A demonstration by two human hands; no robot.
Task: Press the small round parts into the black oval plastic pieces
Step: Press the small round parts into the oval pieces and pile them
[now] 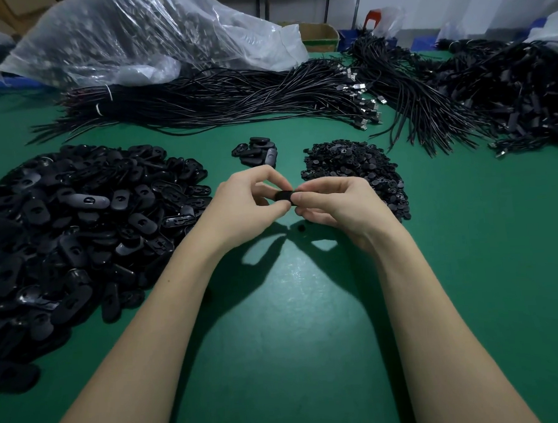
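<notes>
Both hands raised above green table (293,323), meeting at centre. Left hand (245,206) and right hand (338,205) each pinching one black oval piece (284,196) between curled fingers and thumb, one hand at either end. Whether a round part sits in the piece: cannot tell, hidden by fingers (298,198). Large heap of black oval pieces (78,228) on table to the left. Heap of small round parts (356,171) to the right, just behind right hand. Small group of oval pieces (256,151) beyond the hands. One stray round part (301,228) on table below the hands. Bundled black cables (220,98) and a clear plastic bag (139,37) at the far side.
</notes>
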